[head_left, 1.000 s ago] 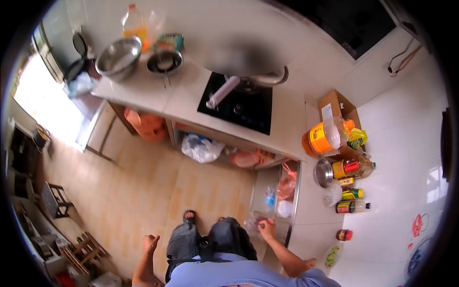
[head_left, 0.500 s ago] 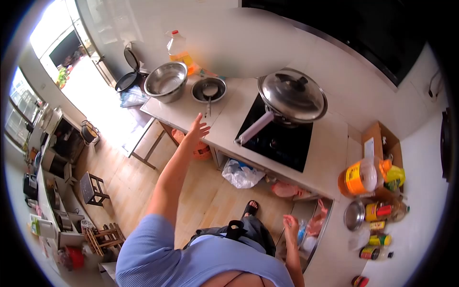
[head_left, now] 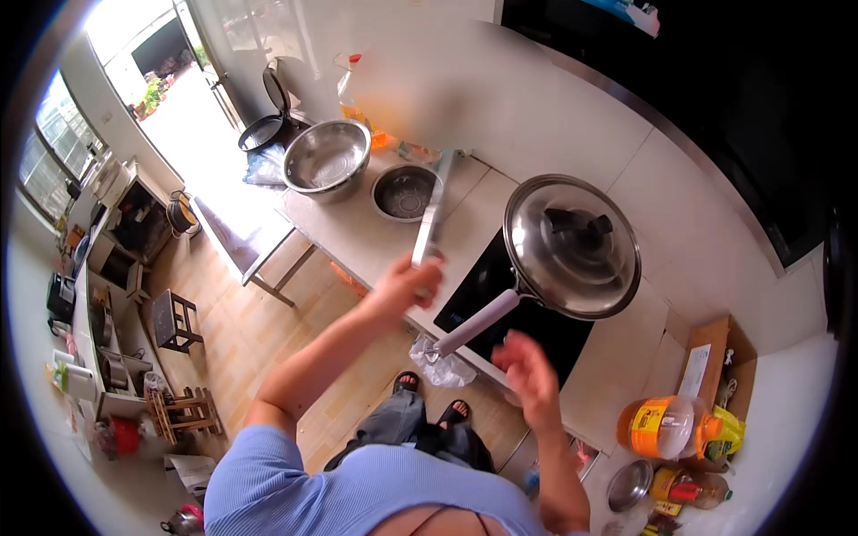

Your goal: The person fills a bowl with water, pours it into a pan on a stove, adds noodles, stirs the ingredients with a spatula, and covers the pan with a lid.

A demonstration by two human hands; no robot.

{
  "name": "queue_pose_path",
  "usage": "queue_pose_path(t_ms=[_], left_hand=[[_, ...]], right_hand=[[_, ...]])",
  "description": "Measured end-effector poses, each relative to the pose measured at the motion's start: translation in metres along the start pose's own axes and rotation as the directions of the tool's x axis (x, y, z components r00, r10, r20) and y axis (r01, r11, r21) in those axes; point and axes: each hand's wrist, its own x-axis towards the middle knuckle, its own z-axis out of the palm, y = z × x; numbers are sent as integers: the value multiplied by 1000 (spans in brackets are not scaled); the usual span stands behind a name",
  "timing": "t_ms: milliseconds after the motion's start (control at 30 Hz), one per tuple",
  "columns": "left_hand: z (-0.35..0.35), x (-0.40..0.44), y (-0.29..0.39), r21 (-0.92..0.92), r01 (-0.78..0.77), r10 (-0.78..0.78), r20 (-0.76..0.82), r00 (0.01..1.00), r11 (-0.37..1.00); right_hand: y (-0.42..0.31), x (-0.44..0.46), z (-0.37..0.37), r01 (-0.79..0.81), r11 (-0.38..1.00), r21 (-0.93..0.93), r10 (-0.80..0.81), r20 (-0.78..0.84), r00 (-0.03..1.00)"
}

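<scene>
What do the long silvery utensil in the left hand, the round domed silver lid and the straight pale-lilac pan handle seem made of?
Long silvery utensil: probably metal, from its bright sheen; blur hides the finish. Round domed silver lid: likely polished stainless steel, given its strong reflections. Straight pale-lilac pan handle: fairly matte, perhaps plastic, showing no mirror-like glare.

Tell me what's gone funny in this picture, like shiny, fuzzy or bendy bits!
All in the head view: glare washes out the doorway; the lid shines; a hazy smudge covers part of the wall; the silvery utensil looks blurry; straight edges bend, and corners go black.
</scene>
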Motion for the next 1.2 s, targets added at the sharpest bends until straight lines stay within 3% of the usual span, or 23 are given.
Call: queue_pose_path(t_ms=[67, 133, 200, 233, 267, 333, 367, 400, 433, 500, 600, 733, 767, 800, 867, 933, 1000, 1033, 1067, 1133, 1200], left_hand=[[36, -15, -16, 83, -70, 52, 199, 979, 994], [74, -28, -24, 124, -395, 283, 508, 814, 910], [87, -26, -12, 318, -466, 106, 723, 682, 825], [83, -19, 12, 605, -580, -237, 775, 585, 545], [81, -8, 20, 555, -736, -300, 831, 469, 388], [92, 24, 43, 598, -775, -55, 797, 601, 205], [108, 42, 50, 679, -734, 143, 724, 675, 29], [120, 74, 49, 717, -691, 293, 683, 669, -94], [131, 113, 38, 666, -692, 435, 730, 528, -278], [154, 159, 24, 705, -555, 308, 700, 645, -442], [172, 195, 21, 740, -570, -147, 558, 816, -357], [150, 238, 23, 689, -701, 160, 724, 670, -182], [139, 243, 33, 644, -755, 235, 758, 609, -123], [138, 211, 68, 758, -650, 191, 631, 752, 55], [99, 193, 116, 716, -592, 209, 556, 804, 370], [38, 175, 142, 548, -443, 216, 429, 877, 710], [-5, 127, 146, 344, -397, 350, 192, 917, 851], [-27, 112, 138, 159, -386, 373, 109, 921, 909], [-49, 95, 129, -33, -371, 372, 19, 928, 928], [-105, 77, 95, -376, -323, 379, 83, 922, 869], [-169, 59, 52, -712, -200, 229, -56, 972, 673]], right_hand=[[-26, 42, 16, 151, 987, 59, -146, -90, 985], [-50, 51, 20, 10, 978, 209, -6, -19, 1000], [-48, 38, 13, 50, 964, 262, 5, -206, 978], [-47, 23, 4, 84, 967, 242, -4, -313, 950], [-45, 3, -7, 113, 969, 220, -13, -412, 911], [-29, -48, -41, 74, 947, 312, 97, -500, 861], [-20, -69, -51, 105, 916, 388, 145, -562, 815], [-10, -88, -57, 147, 878, 456, 190, -614, 766], [5, -110, -62, 103, 907, 409, 225, -676, 702], [30, -149, -68, 0, 946, 324, 268, -783, 562], [27, -180, -70, -131, 966, 221, 255, -764, 592], [-32, -161, -75, -67, 994, 86, 108, -868, 484], [-29, -159, -94, -148, 986, -81, 4, -867, 499], [-27, -159, -119, -221, 944, -247, -99, -847, 523], [-58, -139, -145, -350, 781, -518, -199, -737, 646], [-94, -102, -148, -493, 669, -556, -79, -713, 697], [-105, -61, -158, -518, 560, -647, -55, -653, 756], [-102, -42, -167, -458, 358, -814, -186, -543, 819], [-95, -24, -177, -377, 123, -918, -275, -396, 876], [-91, 7, -190, -294, 110, -949, -247, -313, 917], [-84, 30, -209, -259, 13, -966, -235, -255, 938]])
